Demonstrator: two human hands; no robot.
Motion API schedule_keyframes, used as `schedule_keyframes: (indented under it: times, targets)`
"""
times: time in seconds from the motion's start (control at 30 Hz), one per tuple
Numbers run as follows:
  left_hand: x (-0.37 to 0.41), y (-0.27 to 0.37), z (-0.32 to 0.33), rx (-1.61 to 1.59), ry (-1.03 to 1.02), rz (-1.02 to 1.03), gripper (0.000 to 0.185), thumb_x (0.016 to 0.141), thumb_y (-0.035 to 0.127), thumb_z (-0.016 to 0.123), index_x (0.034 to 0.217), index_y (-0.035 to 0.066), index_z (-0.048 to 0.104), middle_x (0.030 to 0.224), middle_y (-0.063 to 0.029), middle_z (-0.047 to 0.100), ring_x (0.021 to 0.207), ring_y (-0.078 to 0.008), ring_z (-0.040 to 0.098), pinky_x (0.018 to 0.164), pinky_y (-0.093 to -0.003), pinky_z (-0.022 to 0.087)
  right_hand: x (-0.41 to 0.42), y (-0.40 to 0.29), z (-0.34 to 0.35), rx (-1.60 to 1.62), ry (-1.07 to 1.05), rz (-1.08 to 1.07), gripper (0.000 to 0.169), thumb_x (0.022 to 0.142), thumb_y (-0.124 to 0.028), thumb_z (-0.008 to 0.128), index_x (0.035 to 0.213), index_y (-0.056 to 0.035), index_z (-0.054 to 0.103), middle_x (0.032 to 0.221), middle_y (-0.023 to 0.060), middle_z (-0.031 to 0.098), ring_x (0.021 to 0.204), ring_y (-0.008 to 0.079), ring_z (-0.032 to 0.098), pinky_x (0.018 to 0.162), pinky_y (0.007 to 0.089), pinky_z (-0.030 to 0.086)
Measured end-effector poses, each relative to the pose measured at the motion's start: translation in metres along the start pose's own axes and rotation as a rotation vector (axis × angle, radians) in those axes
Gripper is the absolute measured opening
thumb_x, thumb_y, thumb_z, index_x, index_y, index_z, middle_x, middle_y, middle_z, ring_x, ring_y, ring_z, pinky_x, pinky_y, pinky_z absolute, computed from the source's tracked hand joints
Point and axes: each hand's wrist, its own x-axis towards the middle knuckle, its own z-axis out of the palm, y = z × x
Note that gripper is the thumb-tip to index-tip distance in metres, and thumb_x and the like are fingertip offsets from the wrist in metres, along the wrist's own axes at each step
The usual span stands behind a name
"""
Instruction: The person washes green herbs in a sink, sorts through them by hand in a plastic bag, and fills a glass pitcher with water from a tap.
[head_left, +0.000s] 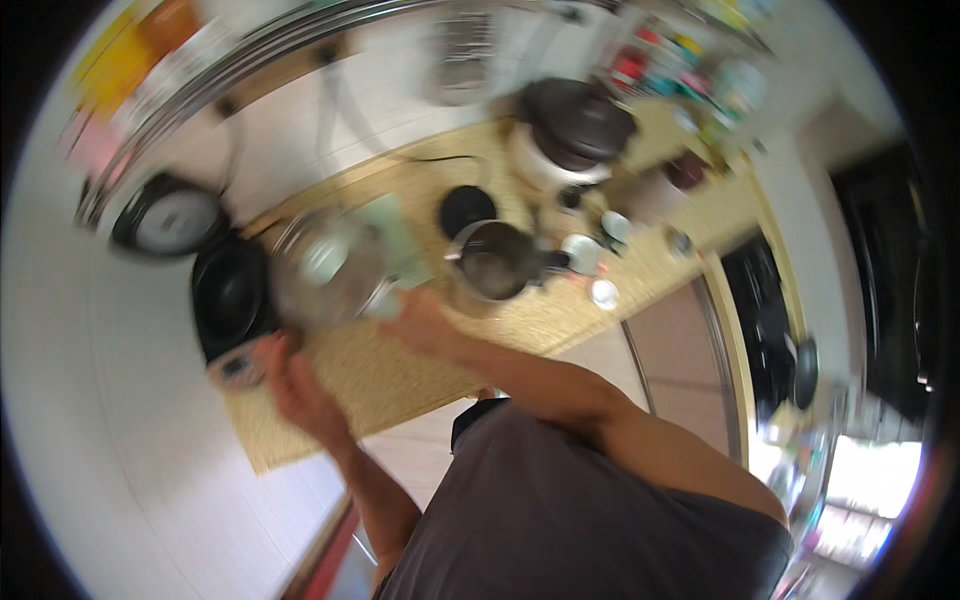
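My left hand (304, 390) is raised by the front of an open black rice cooker (229, 289), fingers spread and holding nothing that I can make out. Just beyond its fingertips is a round metal bowl (356, 289), blurred, with a pale green round thing (325, 261) showing inside it. My right hand (421, 324) is at the bowl's right side, its fingers closed around a small pale object (385, 304); motion blur hides what that is. A pale green board or sheet (397, 236) lies beyond the bowl.
Right of my hands stands an open metal kettle (495, 262), with a round black base (466, 212) behind it. Farther right are a large pot with a dark lid (577, 124), small white cups (581, 253) and a black hob (757, 330). The rice cooker's raised lid (171, 217) nears the wall.
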Motion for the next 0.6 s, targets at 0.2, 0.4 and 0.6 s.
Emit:
schedule_keyframes:
  times: [0.2,0.4,0.6]
  targets:
    - [-0.014,0.122,0.019,0.074,-0.350,0.084,0.030,0.099,0.018,0.055,0.116,-0.004,0.063,0.120,-0.0166,0.064,0.104,-0.0233,0.061,0.089,-0.0318,0.049,-0.125,0.021,-0.052,-0.086,-0.234,-0.159,0.037,0.068,-0.022,0.067,0.098,-0.0009,0.068,0.090,0.0234,0.067,0.089,0.0393,0.065,0.079,0.0452,0.052]
    - [-0.095,0.187,0.048,0.112,-0.613,0.467,0.024,0.096,0.012,0.058,0.110,-0.006,0.066,0.102,-0.0146,0.066,0.087,-0.0225,0.063,0.071,-0.0317,0.050,-0.243,0.046,-0.141,0.092,-0.121,-0.086,0.030,0.064,-0.014,0.067,0.091,-0.0018,0.068,0.084,0.0216,0.068,0.086,0.0368,0.066,0.076,0.0446,0.053]
    - [-0.221,0.270,0.099,0.123,-0.824,0.593,0.020,0.094,0.007,0.061,0.108,-0.007,0.065,0.106,-0.0162,0.064,0.087,-0.0236,0.063,0.073,-0.0319,0.051,-0.377,0.130,-0.197,0.121,0.282,-0.058,0.031,0.065,-0.015,0.067,0.093,-0.0019,0.067,0.080,0.0217,0.067,0.084,0.0394,0.066,0.075,0.0467,0.053]
